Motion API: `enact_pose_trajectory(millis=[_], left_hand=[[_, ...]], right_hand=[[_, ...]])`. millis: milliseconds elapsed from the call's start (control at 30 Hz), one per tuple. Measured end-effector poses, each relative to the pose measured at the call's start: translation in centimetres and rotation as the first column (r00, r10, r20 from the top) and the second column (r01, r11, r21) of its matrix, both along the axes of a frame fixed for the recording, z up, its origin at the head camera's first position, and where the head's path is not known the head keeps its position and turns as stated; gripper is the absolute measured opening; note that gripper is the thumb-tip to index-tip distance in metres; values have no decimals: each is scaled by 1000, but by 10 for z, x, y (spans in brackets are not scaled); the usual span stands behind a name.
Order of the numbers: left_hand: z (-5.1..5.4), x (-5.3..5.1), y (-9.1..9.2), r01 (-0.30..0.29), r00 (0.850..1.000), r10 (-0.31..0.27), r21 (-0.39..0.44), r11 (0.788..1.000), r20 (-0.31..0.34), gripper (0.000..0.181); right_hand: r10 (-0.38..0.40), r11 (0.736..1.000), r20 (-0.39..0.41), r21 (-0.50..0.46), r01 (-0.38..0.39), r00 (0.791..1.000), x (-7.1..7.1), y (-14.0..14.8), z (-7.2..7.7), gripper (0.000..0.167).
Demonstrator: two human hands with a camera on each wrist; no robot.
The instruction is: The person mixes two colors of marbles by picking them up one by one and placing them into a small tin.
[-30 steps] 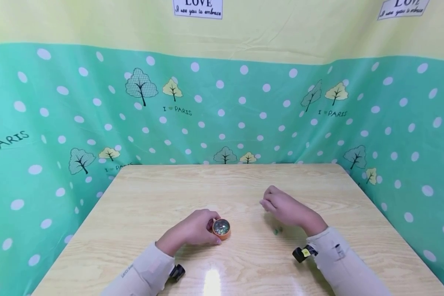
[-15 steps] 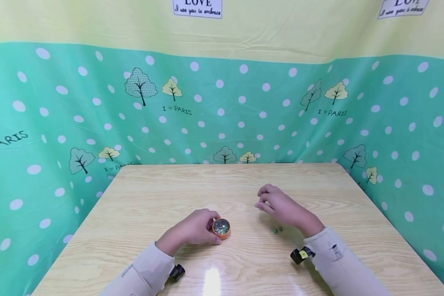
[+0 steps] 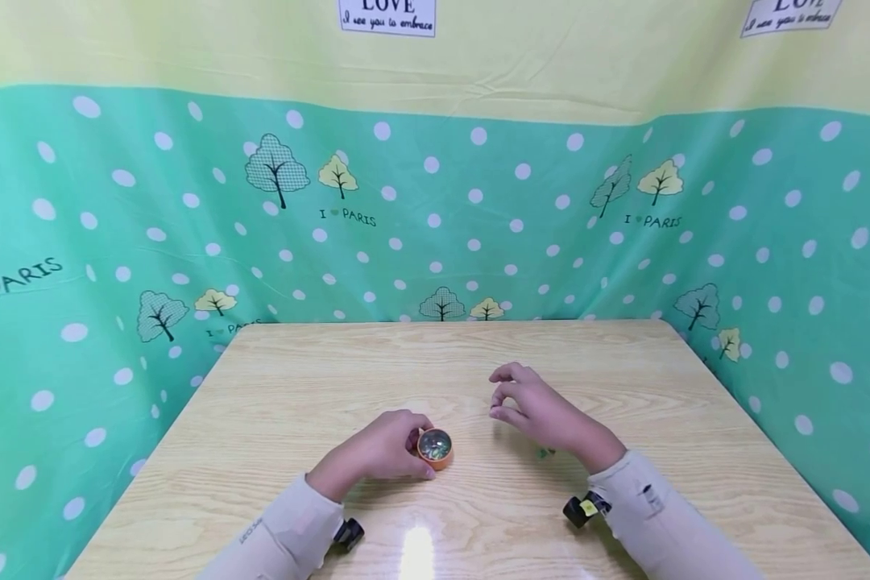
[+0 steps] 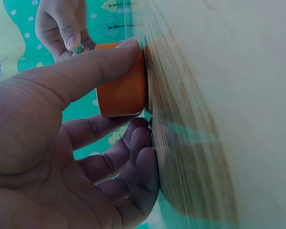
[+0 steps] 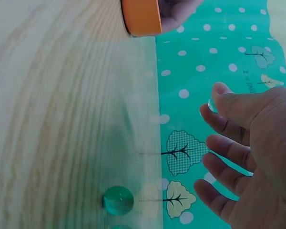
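A small round orange cup (image 3: 440, 465) stands upright on the wooden table, with several shiny glass marbles (image 3: 433, 443) inside. My left hand (image 3: 386, 447) grips its left side between thumb and fingers; in the left wrist view the thumb lies along the orange wall (image 4: 121, 98). Raised above the table to the right of the cup is my right hand (image 3: 544, 409). It pinches a glass marble (image 5: 210, 105) between thumb and forefinger, the other fingers spread loosely. Below this hand a green glass marble (image 5: 118, 200) lies on the table, with part of another at the frame's edge.
The light wooden table (image 3: 319, 362) reaches back to a green dotted curtain (image 3: 377, 266), which also hangs along both sides. A black wrist camera (image 3: 350, 533) sits on the left sleeve, another wrist camera (image 3: 578, 511) on the right one.
My right hand has moved left towards the cup with the pinched marble, and its fingers have spread somewhat. The left hand and the cup have stayed in place.
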State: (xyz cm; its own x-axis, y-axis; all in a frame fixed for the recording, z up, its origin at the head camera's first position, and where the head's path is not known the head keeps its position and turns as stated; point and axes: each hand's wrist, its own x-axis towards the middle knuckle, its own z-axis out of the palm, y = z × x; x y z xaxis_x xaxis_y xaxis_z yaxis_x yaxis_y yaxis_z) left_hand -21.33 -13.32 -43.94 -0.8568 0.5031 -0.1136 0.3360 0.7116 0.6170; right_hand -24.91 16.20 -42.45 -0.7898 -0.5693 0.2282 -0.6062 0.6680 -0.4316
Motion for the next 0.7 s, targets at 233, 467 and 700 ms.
enact_pose_trajectory(millis=[233,467,700], left_hand=[[-1,-1,1,0,999,-1,-19,1000,-37,50],[-2,-3,-1,7,1000,-7,-5,1000,-22,51],[-3,-3,-1,12,1000,-12,-8,1000,-14,52]], right_hand=[[46,999,-23,0,-46,999,2,-5,-1,13],[47,999,-24,10,-46,999,3,-12,-2,11],[50,999,-31,-5,-50,998,4,-15,-2,9]])
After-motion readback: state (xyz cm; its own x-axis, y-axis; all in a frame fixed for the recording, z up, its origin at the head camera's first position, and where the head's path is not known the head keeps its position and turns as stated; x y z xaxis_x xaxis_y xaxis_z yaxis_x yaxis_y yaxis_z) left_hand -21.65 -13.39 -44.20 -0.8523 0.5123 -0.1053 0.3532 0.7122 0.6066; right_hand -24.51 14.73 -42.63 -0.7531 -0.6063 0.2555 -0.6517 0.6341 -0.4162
